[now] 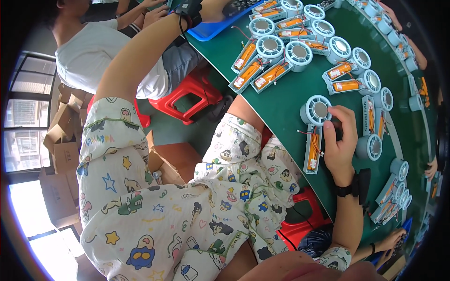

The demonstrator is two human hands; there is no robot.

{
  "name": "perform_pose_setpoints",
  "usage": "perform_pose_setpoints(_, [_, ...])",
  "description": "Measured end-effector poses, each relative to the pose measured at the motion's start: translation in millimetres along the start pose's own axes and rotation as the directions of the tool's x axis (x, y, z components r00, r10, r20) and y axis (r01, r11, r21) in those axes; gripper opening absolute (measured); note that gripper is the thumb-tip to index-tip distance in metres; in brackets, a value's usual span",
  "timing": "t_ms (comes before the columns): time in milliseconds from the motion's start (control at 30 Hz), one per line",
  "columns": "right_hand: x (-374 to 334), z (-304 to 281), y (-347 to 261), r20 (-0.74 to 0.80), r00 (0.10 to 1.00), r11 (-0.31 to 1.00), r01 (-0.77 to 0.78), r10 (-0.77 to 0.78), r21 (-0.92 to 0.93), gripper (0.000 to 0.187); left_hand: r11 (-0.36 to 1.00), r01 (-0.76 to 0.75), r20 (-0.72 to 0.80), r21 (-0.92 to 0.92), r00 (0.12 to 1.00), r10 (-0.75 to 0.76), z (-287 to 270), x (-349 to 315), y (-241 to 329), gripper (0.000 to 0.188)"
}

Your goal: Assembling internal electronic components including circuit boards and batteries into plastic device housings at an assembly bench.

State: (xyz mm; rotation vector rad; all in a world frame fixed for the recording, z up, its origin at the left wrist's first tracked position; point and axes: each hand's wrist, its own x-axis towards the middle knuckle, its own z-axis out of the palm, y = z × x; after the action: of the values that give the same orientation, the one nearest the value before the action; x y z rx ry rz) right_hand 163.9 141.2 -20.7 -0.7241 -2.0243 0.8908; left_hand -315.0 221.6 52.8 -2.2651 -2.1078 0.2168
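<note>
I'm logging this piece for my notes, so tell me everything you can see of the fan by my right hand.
The fan lies flat on the green table, near its edge. Its round, pale blue-grey head looks plastic, with slots ringing a flat silver disc. The long, narrow handle lies open side up, showing an orange battery and loose red and dark wires. Your right hand has its fingertips at the head's rim.
</note>
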Motion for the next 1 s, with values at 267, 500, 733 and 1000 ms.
perform_pose_setpoints(267, [1, 0, 0, 0.009, 1.000, 1.000, -0.002, 0.002, 0.003, 0.026, 0.991, 0.099, -0.202, -0.093, 0.972, -0.116, -20, -27, 30, 0.035])
perform_pose_setpoints(500, [1, -3, 3, 0.013, 1.000, 1.000, 0.004, -0.004, -0.009, 0.026, 0.805, 0.360, 0.186, -0.471, 0.933, -0.309, -63, -48, 57, 0.035])
perform_pose_setpoints(733, [2, -2, 0, 0.039, 0.999, 1.000, -0.027, 0.026, 0.010, 0.026, 0.845, 0.372, 0.277, -0.385, 0.920, -0.278, -35, -39, 64, 0.038])
perform_pose_setpoints(1000, [0, -2, 0, 0.022, 0.999, 0.998, -0.042, 0.041, 0.051, 0.026, 0.921, 0.270, -0.065, -0.281, 0.952, -0.298, -18, -55, 116, 0.047])
